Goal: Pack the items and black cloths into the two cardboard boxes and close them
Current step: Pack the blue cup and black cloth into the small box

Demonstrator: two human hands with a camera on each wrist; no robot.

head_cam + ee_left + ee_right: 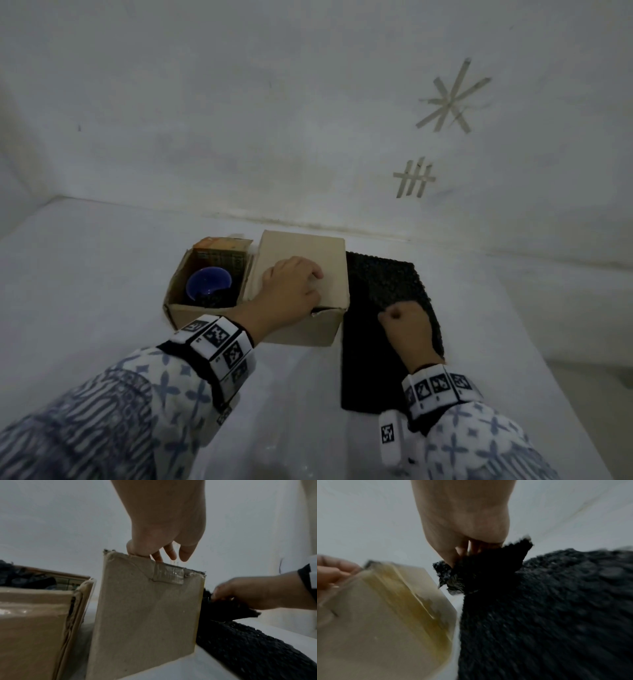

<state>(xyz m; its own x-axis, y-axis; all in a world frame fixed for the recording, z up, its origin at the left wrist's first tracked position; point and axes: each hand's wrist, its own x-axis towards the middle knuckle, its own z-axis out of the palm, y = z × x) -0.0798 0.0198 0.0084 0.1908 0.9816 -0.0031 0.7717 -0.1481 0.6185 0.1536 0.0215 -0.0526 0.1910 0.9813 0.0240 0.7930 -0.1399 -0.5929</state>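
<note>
Two cardboard boxes stand side by side on the white surface. The left box [191, 313] is open and holds a blue bowl [209, 282], an orange and green carton [222, 250] and some black cloth. The right box [308, 253] has its lid down. My left hand [294, 291] lies on that lid, fingers curled over its front edge [137, 553]. A black textured cloth [380, 284] lies flat to the right of this box. My right hand [404, 322] pinches a bunched fold of the black cloth [479, 568] and lifts it slightly.
A white wall [308, 137] rises just behind the boxes, with tape marks [448, 99] at the upper right. Bare white surface [85, 274] stretches to the left of the boxes and in front of them. The surface's right edge [534, 325] runs close to the cloth.
</note>
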